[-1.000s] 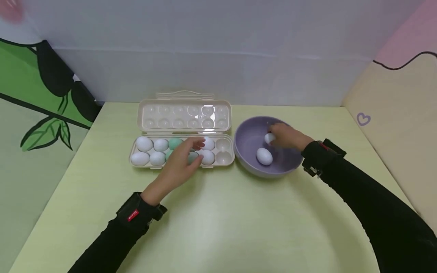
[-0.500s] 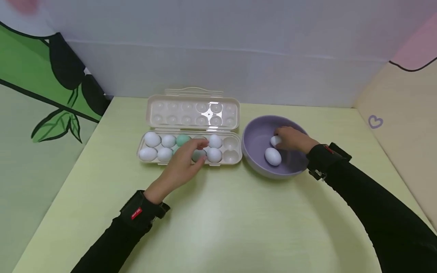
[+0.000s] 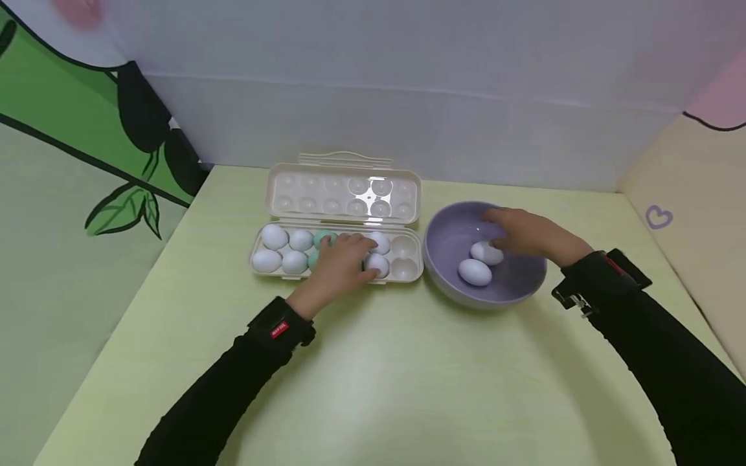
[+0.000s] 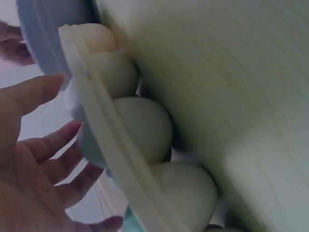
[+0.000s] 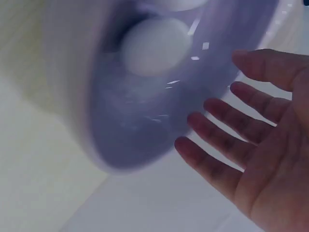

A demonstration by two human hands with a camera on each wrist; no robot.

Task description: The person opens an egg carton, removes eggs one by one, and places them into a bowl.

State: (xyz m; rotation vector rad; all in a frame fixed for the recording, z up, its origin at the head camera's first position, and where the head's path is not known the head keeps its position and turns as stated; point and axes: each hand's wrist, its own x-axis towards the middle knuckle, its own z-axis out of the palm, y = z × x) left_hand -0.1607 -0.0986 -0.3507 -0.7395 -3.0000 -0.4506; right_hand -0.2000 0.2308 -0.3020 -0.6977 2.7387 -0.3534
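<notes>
An egg carton with its clear lid tipped back holds white eggs and green eggs in two rows. My left hand hovers over its middle, with the fingertips by a white egg; in the left wrist view its fingers are spread and hold nothing. Two cups at the carton's right end are bare. Inside a purple bowl two white eggs lie side by side. Over the bowl's right rim my right hand is held with loose fingers, and no egg is in it.
The carton and bowl stand side by side on a pale yellow-green table. Behind them rises a grey-white wall. Painted panels flank the left and right sides.
My right hand has let go of a white egg in the bowl and drawn back to the right. My left hand has moved over the carton, covering its middle eggs.
</notes>
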